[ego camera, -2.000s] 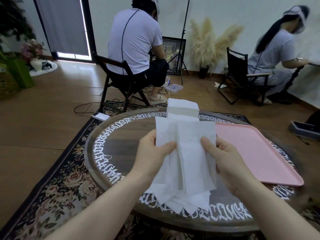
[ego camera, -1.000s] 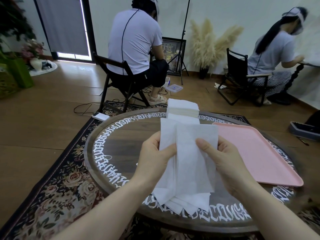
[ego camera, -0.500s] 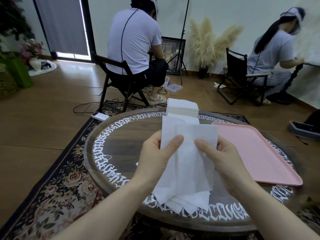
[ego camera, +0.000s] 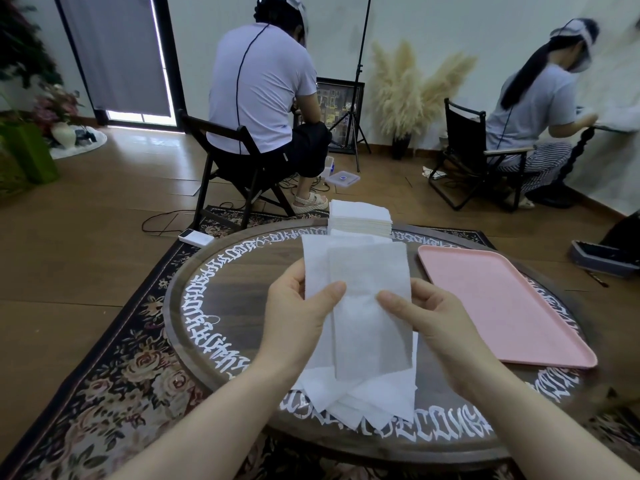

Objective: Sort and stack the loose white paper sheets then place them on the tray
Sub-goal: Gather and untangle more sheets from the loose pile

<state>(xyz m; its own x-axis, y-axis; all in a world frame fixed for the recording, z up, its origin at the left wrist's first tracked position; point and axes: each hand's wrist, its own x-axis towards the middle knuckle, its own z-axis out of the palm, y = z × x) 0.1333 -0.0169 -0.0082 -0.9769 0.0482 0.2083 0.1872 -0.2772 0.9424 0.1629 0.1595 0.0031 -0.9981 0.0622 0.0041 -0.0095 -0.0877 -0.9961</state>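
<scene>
Above the round table I hold a bundle of white paper sheets [ego camera: 367, 306] upright between both hands. My left hand [ego camera: 298, 313] pinches the left edge, thumb across the front sheet. My right hand [ego camera: 429, 317] pinches the right edge with its thumb on the front. Under the held bundle, loose white sheets [ego camera: 374, 400] lie fanned on the table's near side. A neat white stack [ego camera: 360, 216] stands at the table's far edge. The pink tray [ego camera: 502, 306] lies on the right of the table with nothing in it.
The dark round table [ego camera: 242, 306] with white lettering round its rim stands on a floral rug [ego camera: 114, 375]. Two seated people, one on a folding chair [ego camera: 228, 168], work beyond it. A white device [ego camera: 195, 237] lies on the floor at the table's far left.
My two thumbs have slid closer together on the front sheet, and the bundle has shifted slightly in my grip. The tray and far stack have not moved.
</scene>
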